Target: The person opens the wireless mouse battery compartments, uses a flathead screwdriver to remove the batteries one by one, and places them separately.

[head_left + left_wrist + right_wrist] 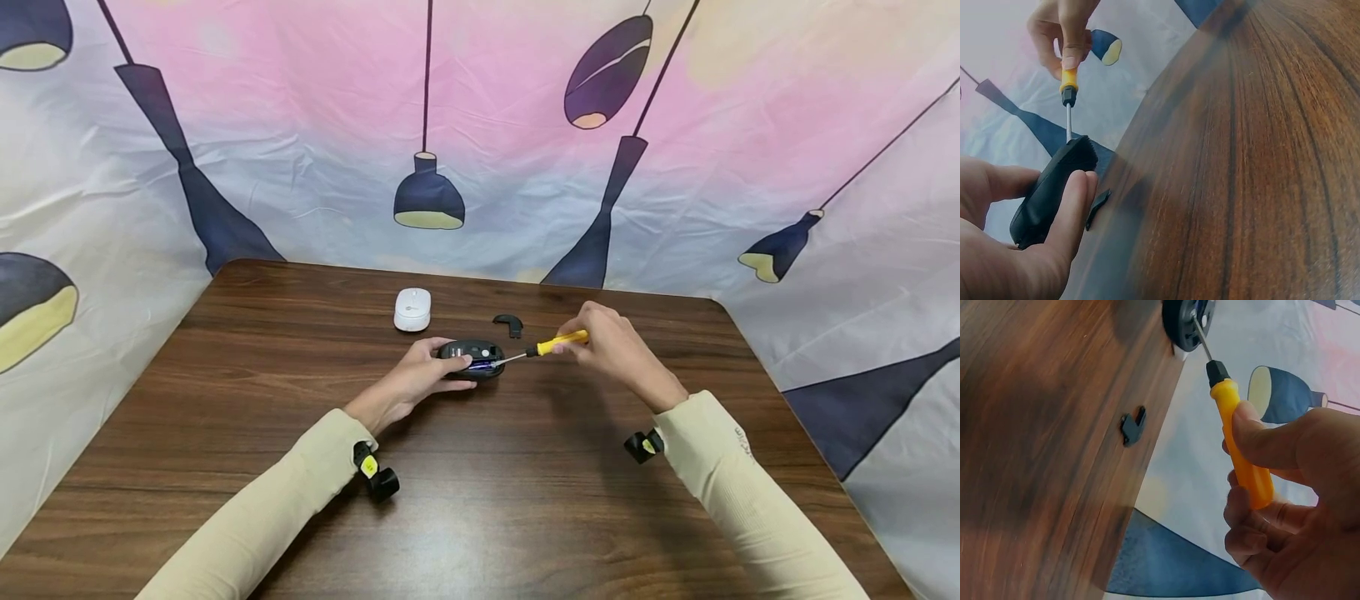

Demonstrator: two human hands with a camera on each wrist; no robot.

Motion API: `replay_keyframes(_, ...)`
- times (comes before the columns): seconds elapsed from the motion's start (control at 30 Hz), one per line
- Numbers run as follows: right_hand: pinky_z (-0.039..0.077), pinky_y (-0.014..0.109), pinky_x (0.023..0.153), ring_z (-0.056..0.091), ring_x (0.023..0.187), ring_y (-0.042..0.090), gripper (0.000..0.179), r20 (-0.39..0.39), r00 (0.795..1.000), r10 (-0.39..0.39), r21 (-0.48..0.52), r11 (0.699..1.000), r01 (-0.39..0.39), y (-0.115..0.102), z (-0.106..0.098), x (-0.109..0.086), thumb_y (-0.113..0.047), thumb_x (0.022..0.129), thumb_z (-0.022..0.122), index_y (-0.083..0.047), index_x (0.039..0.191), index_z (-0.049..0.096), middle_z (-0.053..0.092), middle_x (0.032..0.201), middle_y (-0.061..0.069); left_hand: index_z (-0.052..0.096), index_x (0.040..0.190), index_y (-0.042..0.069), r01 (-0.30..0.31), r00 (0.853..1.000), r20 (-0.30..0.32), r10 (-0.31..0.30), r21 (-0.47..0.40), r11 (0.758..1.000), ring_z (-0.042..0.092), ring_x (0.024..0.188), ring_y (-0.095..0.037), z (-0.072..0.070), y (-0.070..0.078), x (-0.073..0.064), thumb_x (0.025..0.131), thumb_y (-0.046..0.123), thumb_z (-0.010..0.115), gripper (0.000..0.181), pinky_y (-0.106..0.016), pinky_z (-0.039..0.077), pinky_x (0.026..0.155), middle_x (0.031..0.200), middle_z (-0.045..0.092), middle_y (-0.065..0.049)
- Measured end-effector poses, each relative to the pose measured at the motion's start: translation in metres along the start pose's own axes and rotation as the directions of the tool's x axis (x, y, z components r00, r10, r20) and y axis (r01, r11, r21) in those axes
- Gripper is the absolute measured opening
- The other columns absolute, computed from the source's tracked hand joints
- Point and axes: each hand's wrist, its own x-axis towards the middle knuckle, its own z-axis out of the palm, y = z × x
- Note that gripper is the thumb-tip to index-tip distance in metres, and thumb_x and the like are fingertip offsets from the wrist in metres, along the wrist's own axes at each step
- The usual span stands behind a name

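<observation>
A black computer mouse (471, 350) is turned underside up, its battery slot uncovered with a blue-purple battery (480, 365) inside. My left hand (408, 379) grips the mouse by its sides, thumb across the underside; the left wrist view shows it raised over the table. In my right hand (611, 346) is a screwdriver with a yellow handle (1241, 450), pinched between thumb and fingers. Its metal shaft (1069, 122) slopes down to the mouse, the tip at the end of the battery slot.
Behind the mouse lies a small black battery cover (512, 323) on the brown wooden table (480, 483). A white mouse (412, 310) sits farther back to the left. Printed cloth (315, 142) hangs behind the table's far edge.
</observation>
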Motion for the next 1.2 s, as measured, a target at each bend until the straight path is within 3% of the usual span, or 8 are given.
replay_keyframes(0.17,0.047,0.031,0.063,0.055,0.078,0.021,0.028,0.013,1.0,-0.002,0.035,0.999,0.001,0.006,0.004,-0.002,-0.016,0.09,0.08,0.002,0.112,0.076,0.063,0.095,0.009,0.03,0.147,-0.011,0.0,1.0,0.007,0.0,0.005,1.0,0.054,0.125,-0.046,-0.001,-0.001,0.0,0.099,-0.008,0.057,0.055,-0.04,0.06,0.092,0.143,0.038,-0.034)
replay_keyframes(0.37,0.039,0.029,0.061,0.047,0.071,0.019,0.031,0.001,1.0,-0.03,0.065,0.997,0.03,0.018,0.011,-0.003,-0.017,0.088,0.081,0.004,0.111,0.076,0.059,0.087,0.008,0.029,0.148,-0.011,-0.002,1.0,0.018,0.002,-0.005,1.0,0.053,0.127,-0.046,-0.001,0.001,-0.001,0.099,-0.007,0.056,0.056,-0.04,0.06,0.093,0.145,0.037,-0.034)
replay_keyframes(0.6,0.039,0.027,0.054,0.048,0.067,0.016,0.033,0.048,0.999,-0.012,0.023,1.0,0.011,0.023,0.012,-0.004,-0.025,0.088,0.08,-0.002,0.112,0.077,0.06,0.083,0.003,0.028,0.149,-0.011,-0.003,1.0,0.03,0.003,-0.003,1.0,0.054,0.125,-0.046,0.0,0.001,0.0,0.099,-0.007,0.057,0.057,-0.04,0.059,0.093,0.144,0.037,-0.034)
replay_keyframes(0.8,0.039,0.027,0.054,0.049,0.067,0.016,0.032,0.077,0.997,0.0,0.037,0.999,-0.003,0.027,0.017,-0.004,-0.023,0.09,0.078,0.0,0.113,0.077,0.061,0.084,0.004,0.027,0.149,-0.011,-0.017,0.999,0.038,0.016,0.029,0.999,0.057,0.122,-0.045,-0.001,-0.002,0.003,0.099,-0.007,0.057,0.058,-0.041,0.059,0.094,0.144,0.036,-0.034)
replay_keyframes(1.03,0.036,0.025,0.054,0.041,0.067,0.018,0.034,0.088,0.995,0.052,0.171,0.983,-0.067,0.035,0.032,-0.011,-0.015,0.092,0.076,0.005,0.119,0.072,0.059,0.09,0.009,0.026,0.148,-0.012,-0.022,0.999,0.043,0.022,0.014,1.0,0.055,0.123,-0.046,0.0,-0.001,0.002,0.098,-0.008,0.056,0.058,-0.041,0.059,0.093,0.145,0.036,-0.034)
replay_keyframes(1.2,0.04,0.026,0.057,0.045,0.071,0.019,0.027,0.101,0.993,0.064,0.234,0.968,-0.086,0.04,0.044,-0.013,-0.013,0.093,0.075,0.003,0.115,0.075,0.06,0.089,0.009,0.027,0.148,-0.012,-0.007,0.999,0.038,0.007,0.01,1.0,0.055,0.123,-0.046,0.001,-0.001,0.0,0.099,-0.008,0.056,0.057,-0.039,0.06,0.092,0.144,0.038,-0.034)
